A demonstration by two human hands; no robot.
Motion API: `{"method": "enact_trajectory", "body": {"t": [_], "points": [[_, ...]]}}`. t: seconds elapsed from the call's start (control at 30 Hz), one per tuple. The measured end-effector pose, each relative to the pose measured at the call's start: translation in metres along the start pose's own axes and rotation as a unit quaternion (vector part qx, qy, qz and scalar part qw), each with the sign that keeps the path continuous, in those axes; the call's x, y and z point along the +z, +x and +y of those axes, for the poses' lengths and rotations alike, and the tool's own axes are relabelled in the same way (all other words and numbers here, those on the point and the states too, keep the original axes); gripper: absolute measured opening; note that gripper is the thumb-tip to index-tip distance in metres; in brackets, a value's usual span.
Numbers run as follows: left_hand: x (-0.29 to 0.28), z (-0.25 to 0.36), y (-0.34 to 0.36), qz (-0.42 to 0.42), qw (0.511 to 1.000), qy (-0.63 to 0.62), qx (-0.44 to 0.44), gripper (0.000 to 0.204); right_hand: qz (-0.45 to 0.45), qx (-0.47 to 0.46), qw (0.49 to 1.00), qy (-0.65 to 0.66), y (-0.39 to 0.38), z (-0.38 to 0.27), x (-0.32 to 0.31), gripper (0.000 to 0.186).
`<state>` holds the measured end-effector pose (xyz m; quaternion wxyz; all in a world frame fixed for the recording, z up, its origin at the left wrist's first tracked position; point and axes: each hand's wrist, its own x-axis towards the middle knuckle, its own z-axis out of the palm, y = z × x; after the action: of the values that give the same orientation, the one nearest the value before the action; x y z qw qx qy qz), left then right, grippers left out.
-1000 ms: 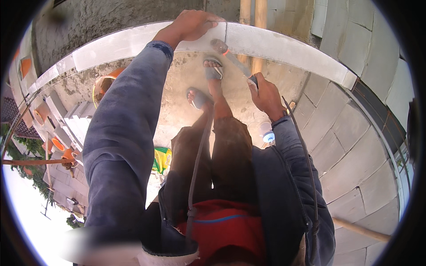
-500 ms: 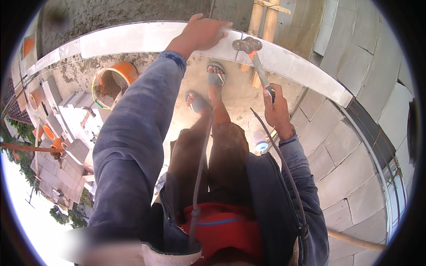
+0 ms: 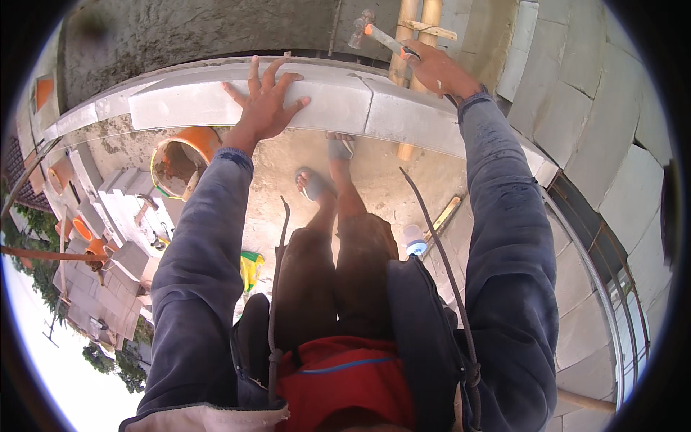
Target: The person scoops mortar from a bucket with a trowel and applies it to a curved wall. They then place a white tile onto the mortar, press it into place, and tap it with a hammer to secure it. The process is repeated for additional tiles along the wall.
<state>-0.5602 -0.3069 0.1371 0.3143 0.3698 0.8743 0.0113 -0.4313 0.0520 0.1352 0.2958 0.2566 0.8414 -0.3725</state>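
Note:
My left hand (image 3: 265, 102) lies with spread fingers on the near edge of a row of pale grey wall blocks (image 3: 335, 104). A vertical joint shows between two of these blocks, right of that hand. My right hand (image 3: 440, 70) is wrapped round the handle of a hammer (image 3: 385, 39), raised over the far side of the block row. Its steel head (image 3: 361, 29) points to the left, with an orange band below it. The hammer is apart from the blocks. A thin string runs along the near side of the row.
An orange bucket (image 3: 205, 140) with mortar in it stands at the left on the sandy floor. Bamboo poles (image 3: 404, 50) rise beyond the row. A block wall (image 3: 576, 65) stands at the right. A white plastic container (image 3: 413, 237) sits near my legs, and loose blocks (image 3: 126, 187) lie at the left.
My right hand has moved up and away with the hammer, past the block row. My left hand has moved left and nearer, its fingers now spread on the blocks.

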Motion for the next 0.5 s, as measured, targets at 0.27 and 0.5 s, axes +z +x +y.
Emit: {"method": "enact_trajectory", "body": {"t": [0.27, 0.5], "points": [[-0.002, 0.0, 0.002, -0.015, 1.0, -0.019, -0.01, 0.051, -0.17, 0.057, 0.983, -0.045, 0.008, -0.027, 0.005, 0.052], [-0.007, -0.001, 0.001, -0.014, 0.999, -0.042, -0.008, 0.05, -0.173, 0.078, 0.98, -0.066, 0.013, -0.043, 0.009, 0.046]]}}
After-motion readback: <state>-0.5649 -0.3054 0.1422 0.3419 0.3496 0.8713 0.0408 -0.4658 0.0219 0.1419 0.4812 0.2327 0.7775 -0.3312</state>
